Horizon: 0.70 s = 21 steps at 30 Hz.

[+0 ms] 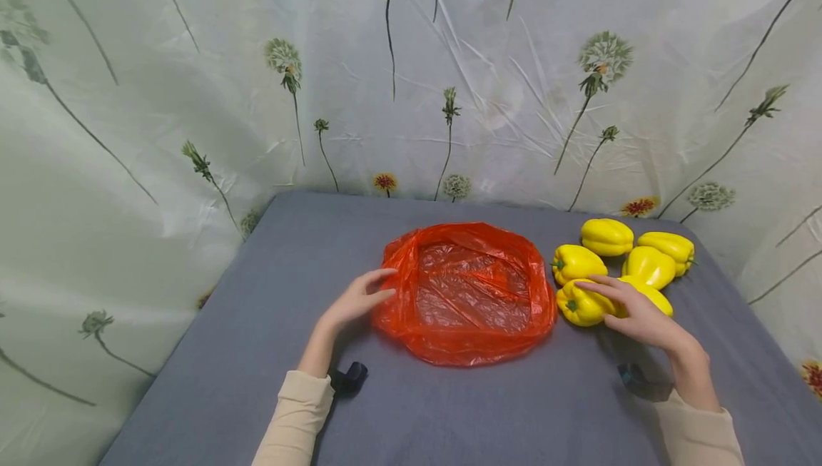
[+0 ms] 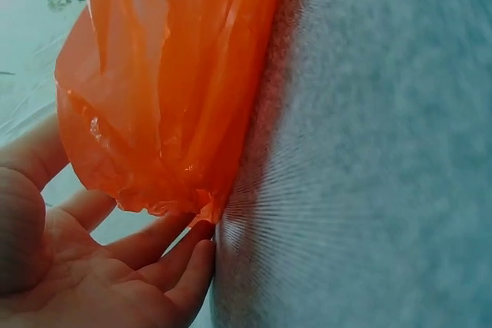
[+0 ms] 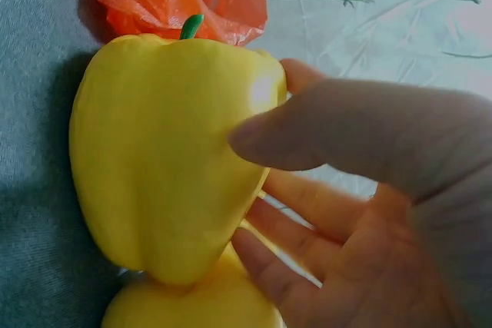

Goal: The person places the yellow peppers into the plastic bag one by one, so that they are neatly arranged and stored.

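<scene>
A red plastic bag (image 1: 472,348) lies on the grey table with its mouth spread wide, its crinkled inside visible in the head view. At its left side is my left hand (image 1: 356,300), fingers extended and loosely apart; in the left wrist view the fingertips meet the lower edge of the bag (image 2: 173,97). To the right of the bag, my right hand (image 1: 645,317) reaches over the nearest yellow bell pepper (image 1: 581,305). In the right wrist view its thumb lies over the side of that pepper (image 3: 154,144), fingers relaxed beyond it; whether they touch is unclear.
Several more yellow bell peppers, such as the one at the back (image 1: 606,237), are grouped at the table's right side. A floral curtain (image 1: 359,95) hangs behind the grey table (image 1: 270,295). A dark wrist device (image 1: 352,378) sits beside the left wrist.
</scene>
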Tool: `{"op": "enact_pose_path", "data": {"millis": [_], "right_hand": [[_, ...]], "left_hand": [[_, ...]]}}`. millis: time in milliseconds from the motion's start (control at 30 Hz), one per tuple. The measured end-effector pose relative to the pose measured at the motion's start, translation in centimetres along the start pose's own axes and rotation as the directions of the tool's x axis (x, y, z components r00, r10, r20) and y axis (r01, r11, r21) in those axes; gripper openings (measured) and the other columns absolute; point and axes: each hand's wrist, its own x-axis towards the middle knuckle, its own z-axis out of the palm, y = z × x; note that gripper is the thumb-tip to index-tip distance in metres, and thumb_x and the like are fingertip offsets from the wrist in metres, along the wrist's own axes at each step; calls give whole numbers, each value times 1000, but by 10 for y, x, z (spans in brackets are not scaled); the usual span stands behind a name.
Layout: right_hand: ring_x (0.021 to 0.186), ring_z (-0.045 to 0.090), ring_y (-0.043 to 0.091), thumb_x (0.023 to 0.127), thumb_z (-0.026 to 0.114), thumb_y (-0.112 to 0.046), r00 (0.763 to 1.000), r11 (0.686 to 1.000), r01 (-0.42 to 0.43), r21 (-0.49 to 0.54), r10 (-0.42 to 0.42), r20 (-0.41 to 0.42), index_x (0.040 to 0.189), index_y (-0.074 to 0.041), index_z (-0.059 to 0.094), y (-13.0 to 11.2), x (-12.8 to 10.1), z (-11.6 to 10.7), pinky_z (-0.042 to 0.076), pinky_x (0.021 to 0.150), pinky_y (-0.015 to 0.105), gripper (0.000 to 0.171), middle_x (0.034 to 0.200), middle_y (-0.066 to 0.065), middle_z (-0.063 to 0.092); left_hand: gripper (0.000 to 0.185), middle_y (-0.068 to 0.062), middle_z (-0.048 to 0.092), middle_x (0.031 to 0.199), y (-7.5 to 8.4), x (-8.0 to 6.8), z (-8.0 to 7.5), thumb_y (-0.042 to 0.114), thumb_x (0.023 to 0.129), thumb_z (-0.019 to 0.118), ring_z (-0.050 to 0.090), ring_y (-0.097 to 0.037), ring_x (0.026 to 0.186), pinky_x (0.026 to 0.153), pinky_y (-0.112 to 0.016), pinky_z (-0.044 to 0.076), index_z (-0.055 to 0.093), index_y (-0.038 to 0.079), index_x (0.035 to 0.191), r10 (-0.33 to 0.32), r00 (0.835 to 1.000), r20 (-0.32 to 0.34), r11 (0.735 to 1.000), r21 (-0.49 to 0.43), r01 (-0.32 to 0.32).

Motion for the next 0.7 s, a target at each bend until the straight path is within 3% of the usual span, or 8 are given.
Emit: {"op": "enact_pose_path", "data": {"millis": [133,233,333,433,567,700], "right_hand": [[102,52,25,75,73,-4,999,994,18,-107,-23,-42,127,-10,56,-2,4,3,46,81,28,55,119,17,59],[97,52,28,77,74,-11,998,994,-49,-103,45,-37,126,-9,55,-6,6,5,49,77,42,53,114,17,58],[94,51,29,80,72,-16,994,991,-112,-74,110,-26,127,-9,53,-10,8,7,46,74,45,52,109,19,52],[96,50,32,84,69,-20,991,989,-134,-66,133,-22,128,-11,53,-12,11,10,46,76,48,48,114,20,48],[104,51,43,88,64,-27,987,984,-158,-76,158,-8,128,-14,56,-15,13,12,44,82,62,43,128,25,41],[107,50,47,84,68,-28,987,985,-156,-78,158,22,127,-14,57,-15,14,13,43,83,66,46,131,28,40]], "left_hand": [[47,-17,47,141,-1,3,-1,19,91,59,44,-35,132,109,-51,36,48,8,136,16,1000,-1,1000,-6,-16],[47,-18,49,139,-2,5,-1,19,90,60,44,-35,131,109,-51,36,49,8,135,31,999,-9,999,10,-31],[46,-20,50,137,-3,6,0,15,89,61,48,-36,127,106,-50,40,51,6,133,48,998,-31,999,-12,-48],[44,-22,50,135,-3,7,2,10,89,60,51,-38,123,102,-49,44,51,2,131,76,996,-55,996,-39,-78],[44,-26,48,136,5,5,4,4,88,60,49,-41,124,102,-51,44,50,-4,130,96,993,-69,994,-42,-99],[44,-31,45,136,13,-1,5,1,88,58,47,-45,124,102,-54,42,48,-9,129,97,993,-70,994,-45,-100]]}}
